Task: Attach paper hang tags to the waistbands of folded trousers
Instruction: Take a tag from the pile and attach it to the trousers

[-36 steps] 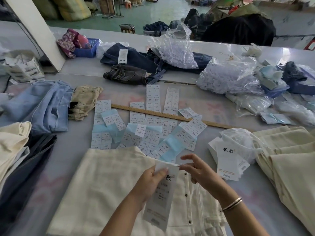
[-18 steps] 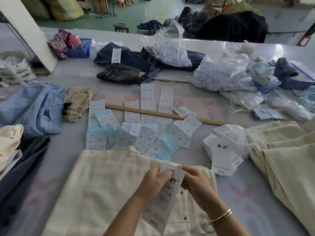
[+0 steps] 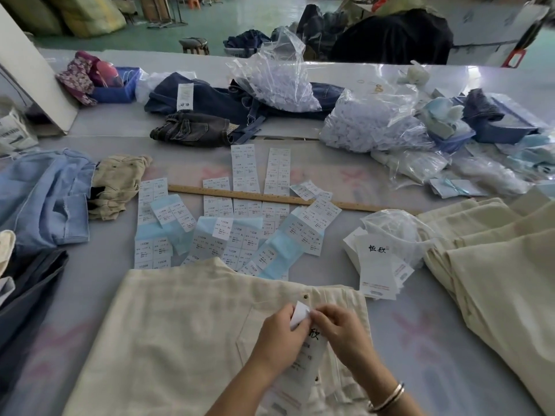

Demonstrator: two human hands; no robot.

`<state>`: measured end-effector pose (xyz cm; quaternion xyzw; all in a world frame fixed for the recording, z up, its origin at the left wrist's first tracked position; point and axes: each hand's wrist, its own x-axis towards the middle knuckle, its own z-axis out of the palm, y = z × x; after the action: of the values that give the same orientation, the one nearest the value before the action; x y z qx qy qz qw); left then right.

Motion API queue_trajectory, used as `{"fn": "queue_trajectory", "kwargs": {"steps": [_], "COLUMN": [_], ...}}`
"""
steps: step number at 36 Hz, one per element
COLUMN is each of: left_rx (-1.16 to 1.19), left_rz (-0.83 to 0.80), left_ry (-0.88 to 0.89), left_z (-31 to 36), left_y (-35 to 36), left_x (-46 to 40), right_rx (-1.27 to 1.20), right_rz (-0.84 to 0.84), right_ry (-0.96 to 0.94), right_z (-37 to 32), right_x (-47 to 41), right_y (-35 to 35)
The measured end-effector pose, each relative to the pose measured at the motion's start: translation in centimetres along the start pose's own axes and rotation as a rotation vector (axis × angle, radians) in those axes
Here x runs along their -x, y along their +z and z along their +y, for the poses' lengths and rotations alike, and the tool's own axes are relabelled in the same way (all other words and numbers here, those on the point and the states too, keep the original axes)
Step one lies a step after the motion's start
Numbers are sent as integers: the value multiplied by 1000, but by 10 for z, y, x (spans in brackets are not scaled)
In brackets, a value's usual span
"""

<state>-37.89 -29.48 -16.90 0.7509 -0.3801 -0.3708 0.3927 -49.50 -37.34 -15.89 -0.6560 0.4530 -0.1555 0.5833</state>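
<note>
- Left hand: fingers curled, pinching the upper left edge of a white paper hang tag — the tag's top corner stands up between the two hands
- Right hand: fingers curled round the tag's upper right edge, fingertips touching those of the left hand; a metal bangle sits on the wrist
- Hang tag: printed with black characters, hanging down over the front of the cream trousers, which lie flat on the table with the waistband at the far edge and a metal button near its right end
- Stack of matching hang tags: just right of the waistband, beside a clear plastic bag
- Further folded cream trousers: piled at the right
- Sheets of size stickers: fanned out beyond the waistband, crossed by a wooden ruler
- Light-blue garment: at the left edge
</note>
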Motion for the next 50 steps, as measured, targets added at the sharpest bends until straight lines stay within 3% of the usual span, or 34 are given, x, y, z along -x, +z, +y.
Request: {"fn": "queue_trajectory", "kwargs": {"steps": [8, 13, 16, 20, 23, 30, 35, 38, 41, 44, 50], "left_rx": [87, 106, -37, -455, -657, -757, -826, -735, -481, -300, -160], "left_rz": [-96, -362, -404, -294, -328, -328, -288, -293, -299, -315, -312], "left_ry": [-82, -92, -17, 221, 353, 443, 425, 380, 198, 33, -53], "left_z": [-7, -11, -20, -33, -27, -21, -18, -18, -17, -14, -16], "left_y": [25, 48, 51, 57, 72, 87, 95, 97, 91, 84, 83], "left_x": [-9, -3, -6, -16, -15, -10, -9, -11, -14, -14, -11], "right_rx": [255, -442, -602, -449, -288, -238, 369, 562, 566, 449, 500], "right_rz": [307, 380, 353, 290, 283, 466, 280, 142, 50, 111, 252], "right_ry": [-197, 96, 138, 179, 174, 7, 7, 45, 99, 142, 159], "right_z": [15, 13, 14, 19, 19, -10, -11, 8, 37, 61, 80], "right_x": [-3, -13, -8, 2, 13, 38, 46, 48, 51, 54, 53], "right_y": [-10, -37, -66, -102, -125, -182, -157, -113, -74, -50, -35]}}
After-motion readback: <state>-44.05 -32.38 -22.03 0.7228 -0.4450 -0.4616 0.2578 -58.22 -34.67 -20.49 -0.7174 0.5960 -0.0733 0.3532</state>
